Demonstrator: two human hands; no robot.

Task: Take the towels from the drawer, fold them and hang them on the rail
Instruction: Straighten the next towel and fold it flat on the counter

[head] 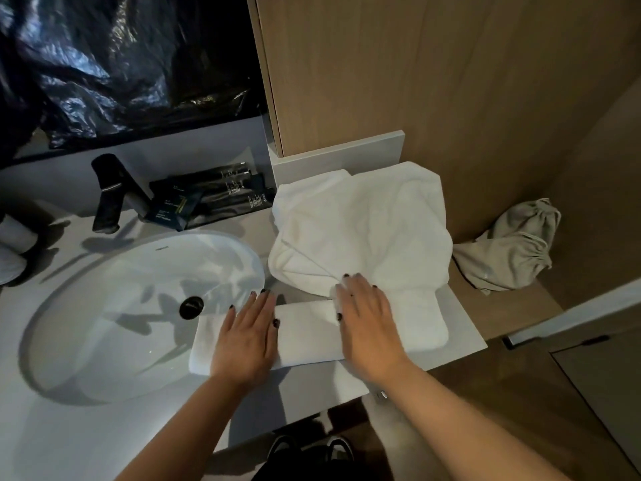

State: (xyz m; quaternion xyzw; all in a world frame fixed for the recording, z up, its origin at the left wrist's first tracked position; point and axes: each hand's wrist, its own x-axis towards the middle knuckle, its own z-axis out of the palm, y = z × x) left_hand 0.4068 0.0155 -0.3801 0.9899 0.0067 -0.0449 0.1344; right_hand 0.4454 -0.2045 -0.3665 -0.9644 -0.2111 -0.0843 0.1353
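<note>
A narrow folded white towel [305, 336] lies flat along the near edge of the bench [464, 328], its left end overhanging the rim of the sink [114, 307] and its right end reaching a broader folded part near the bench's right side. Both hands lie palm-down on it. The left hand [246, 336] presses the left part of the strip with straight fingers spread, grip released, holding nothing. The right hand [367, 328] lies flat over the middle of the strip, fingers straight and pointing away from the person, its grip also released; its fingertips [347, 277] touch the lower edge of a second, larger white towel [360, 230] that sits loosely bunched just behind the strip, filling the back of the bench against the wooden wall panel [433, 74].

Left of the bunched towel, a row of dark toiletry tubes and sachets [211, 199] rests at the back of the bench, beside a black tap [111, 192] that stands behind the oval white basin with its black drain [191, 307]. Crumpled black plastic sheeting [121, 60] covers the wall above the tap. To the right of the bench, on a lower wooden shelf [516, 307], lies a beige drawstring bag [510, 248]. Black-and-white shoes [312, 449] show on the floor below the bench edge.
</note>
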